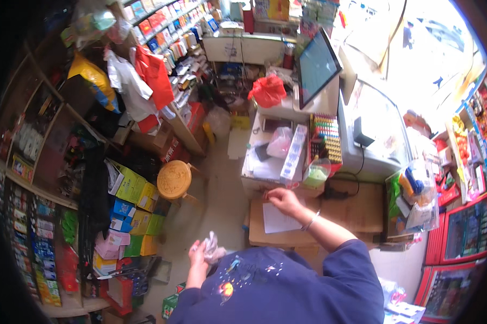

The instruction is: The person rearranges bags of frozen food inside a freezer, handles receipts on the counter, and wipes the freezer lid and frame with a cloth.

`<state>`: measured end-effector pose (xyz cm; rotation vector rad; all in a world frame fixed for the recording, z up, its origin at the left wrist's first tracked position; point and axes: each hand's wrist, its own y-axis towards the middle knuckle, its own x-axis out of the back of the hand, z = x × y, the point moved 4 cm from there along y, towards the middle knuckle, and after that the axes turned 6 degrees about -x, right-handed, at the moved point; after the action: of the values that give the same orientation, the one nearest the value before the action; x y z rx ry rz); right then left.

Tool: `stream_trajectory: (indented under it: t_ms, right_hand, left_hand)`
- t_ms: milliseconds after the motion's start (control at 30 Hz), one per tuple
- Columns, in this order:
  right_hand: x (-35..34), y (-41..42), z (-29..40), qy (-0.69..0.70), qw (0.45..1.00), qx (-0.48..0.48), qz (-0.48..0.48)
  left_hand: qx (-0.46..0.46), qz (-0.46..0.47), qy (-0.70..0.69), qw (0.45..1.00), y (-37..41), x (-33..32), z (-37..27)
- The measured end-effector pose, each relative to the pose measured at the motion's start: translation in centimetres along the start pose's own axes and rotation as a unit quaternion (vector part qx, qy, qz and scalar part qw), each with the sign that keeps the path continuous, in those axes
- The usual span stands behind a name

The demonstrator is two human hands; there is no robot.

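Observation:
My left hand is closed around a crumpled pale cloth, low beside my dark blue shirt. Bent at the fingers, my right hand hovers at the front edge of the white counter. Whether those fingers pinch anything is too small to tell. Below that hand a white sheet of paper rests on a brown cardboard box. On the counter just beyond are a long white carton, a pink plastic bag and a dark flat object.
A round wooden stool stands at the left beside stacked colourful boxes. A monitor and a red plastic bag are on the far counter. Packed shelves line the left wall. A glass-topped case is at the right.

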<state>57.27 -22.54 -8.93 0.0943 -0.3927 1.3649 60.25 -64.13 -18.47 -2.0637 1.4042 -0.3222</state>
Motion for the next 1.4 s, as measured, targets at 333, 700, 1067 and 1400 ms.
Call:
stream_trajectory:
  t_ms: [333, 700, 1067, 1400]
  right_hand:
    - [4.2, -4.8, 3.4, -0.008, 0.984, -0.066, -0.164]
    - [5.4, 6.0, 6.7, -0.164, 0.935, -0.070, -0.305]
    - [10.8, 19.7, 4.0, -0.238, 0.853, -0.214, -0.412]
    - [13.9, 16.9, 8.8, -0.137, 0.876, -0.061, -0.459]
  left_hand:
    - [-0.098, 0.246, 0.250, 0.931, 5.8, -15.7, -5.3]
    - [-0.099, 0.451, 0.467, 0.754, 7.9, -26.4, -7.8]
    - [-0.093, 0.544, 0.448, 0.704, 8.0, -30.5, -9.9]
    - [-0.079, 0.610, 0.462, 0.639, 7.8, -34.3, -9.1]
